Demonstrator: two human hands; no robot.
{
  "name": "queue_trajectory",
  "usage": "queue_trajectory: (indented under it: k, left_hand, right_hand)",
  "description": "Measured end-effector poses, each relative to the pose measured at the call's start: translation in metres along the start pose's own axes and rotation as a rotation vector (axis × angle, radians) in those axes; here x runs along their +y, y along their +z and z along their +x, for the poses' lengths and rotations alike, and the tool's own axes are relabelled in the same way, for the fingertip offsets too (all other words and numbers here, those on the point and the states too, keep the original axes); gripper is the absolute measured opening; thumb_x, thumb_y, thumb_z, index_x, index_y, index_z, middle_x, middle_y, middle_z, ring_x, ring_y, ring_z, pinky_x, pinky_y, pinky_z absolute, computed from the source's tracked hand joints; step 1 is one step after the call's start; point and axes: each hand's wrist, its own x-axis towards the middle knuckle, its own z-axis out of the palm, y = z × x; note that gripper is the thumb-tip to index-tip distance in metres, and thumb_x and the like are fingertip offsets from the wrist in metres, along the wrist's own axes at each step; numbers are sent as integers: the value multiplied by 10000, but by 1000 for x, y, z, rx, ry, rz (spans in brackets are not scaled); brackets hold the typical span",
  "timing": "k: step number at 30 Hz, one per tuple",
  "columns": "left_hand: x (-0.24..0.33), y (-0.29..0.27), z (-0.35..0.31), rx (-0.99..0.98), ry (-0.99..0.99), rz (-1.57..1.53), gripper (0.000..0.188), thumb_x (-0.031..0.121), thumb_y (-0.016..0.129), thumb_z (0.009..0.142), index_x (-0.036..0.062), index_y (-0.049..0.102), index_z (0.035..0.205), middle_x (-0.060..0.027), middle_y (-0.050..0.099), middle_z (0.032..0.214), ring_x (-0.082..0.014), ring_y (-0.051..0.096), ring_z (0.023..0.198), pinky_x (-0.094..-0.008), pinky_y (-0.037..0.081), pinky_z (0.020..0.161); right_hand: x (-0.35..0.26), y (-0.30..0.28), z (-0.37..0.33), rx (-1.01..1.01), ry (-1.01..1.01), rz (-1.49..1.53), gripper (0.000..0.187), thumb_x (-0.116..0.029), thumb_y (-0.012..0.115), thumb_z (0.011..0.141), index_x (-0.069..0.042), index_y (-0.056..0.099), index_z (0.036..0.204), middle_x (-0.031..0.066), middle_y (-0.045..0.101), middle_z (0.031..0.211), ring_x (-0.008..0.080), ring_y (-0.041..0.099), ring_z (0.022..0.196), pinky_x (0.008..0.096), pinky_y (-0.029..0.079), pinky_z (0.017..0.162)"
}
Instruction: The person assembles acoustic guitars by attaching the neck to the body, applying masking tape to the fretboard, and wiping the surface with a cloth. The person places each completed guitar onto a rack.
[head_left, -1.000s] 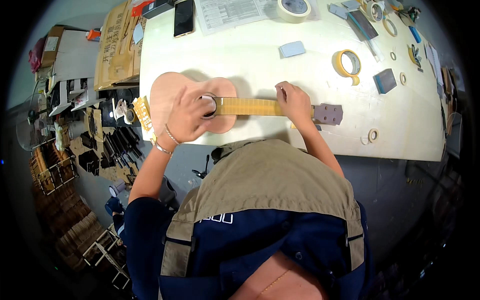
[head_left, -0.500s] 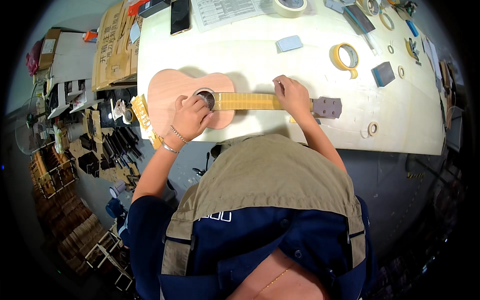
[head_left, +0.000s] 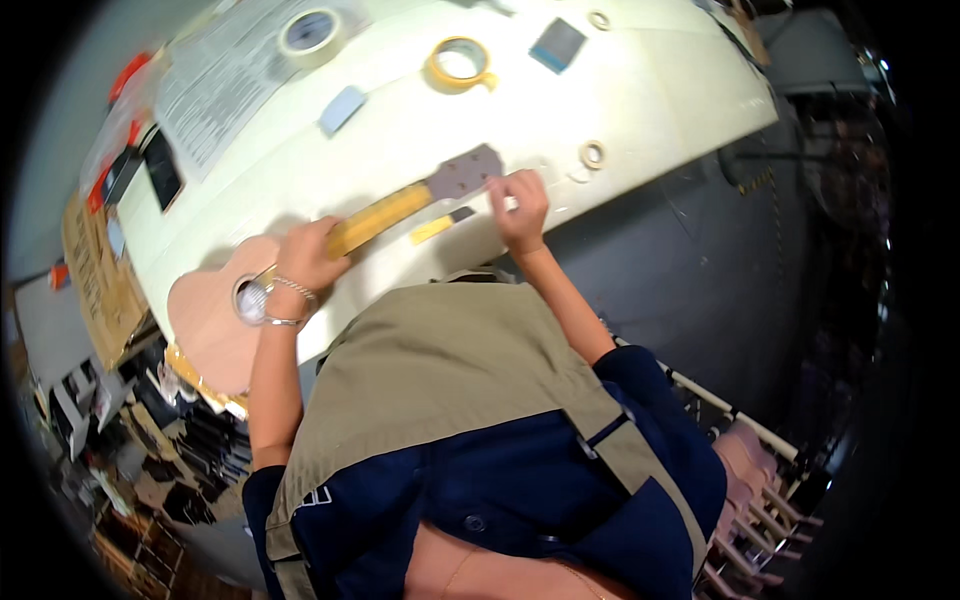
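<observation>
A pale wooden ukulele lies slantwise on the table, its fretboard covered in yellow masking tape. My left hand is closed round the neck where it meets the body, just beside the sound hole. Close to the brown headstock, my right hand has its fingers curled together. Something small and whitish shows at those fingers, too blurred to name. Between the neck and the table's front edge lies a flat yellow tool with a dark end.
Beyond the neck lie a yellow tape roll, a wide white tape roll, a light-blue pad and a grey-blue sanding block. A small tape roll sits near the front edge. A phone and printed sheets are at far left.
My view has turned and shifted right. My left hand has gone from the sound hole to the neck. My right hand has left the neck and moved past the headstock.
</observation>
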Motion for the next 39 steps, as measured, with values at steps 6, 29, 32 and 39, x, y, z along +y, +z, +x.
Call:
queue_trajectory:
  k: [6, 29, 32, 39]
  left_hand:
    - [39, -118, -47, 402, 35, -585, 423, 57, 689, 678, -3, 561, 1077, -82, 617, 973, -165, 595, 876, -299, 472, 799]
    - [19, 56, 11, 4, -308, -1898, 256, 263, 579, 901, 7, 582, 890, -109, 627, 942, -246, 619, 983, -359, 495, 916]
    - [21, 40, -5, 3, -220, -1262, 335, 300, 647, 865, 19, 555, 1024, -93, 634, 955, -213, 624, 840, -298, 500, 756]
    - [46, 28, 3, 873, 340, 25, 562, 219, 769, 676, 78, 533, 1166, -43, 594, 1060, -223, 524, 1027, -409, 330, 969]
  right_hand:
    - [104, -82, -3, 129, 344, -895, 263, -352, 646, 801, -93, 656, 759, 78, 582, 732, 281, 539, 765, 412, 456, 653]
    - [-59, -72, -14, -239, 336, 515, 233, -97, 665, 790, -47, 690, 1017, 96, 518, 1139, 200, 509, 1096, 317, 414, 903]
    - [-87, -39, -7, -173, 717, 799, 319, -156, 653, 827, -21, 631, 1116, 83, 507, 1036, 181, 525, 1008, 315, 444, 842]
    - [-68, 11, -5, -356, 446, 372, 443, -338, 585, 877, 36, 585, 1115, 130, 513, 1002, 189, 506, 754, 298, 443, 708]
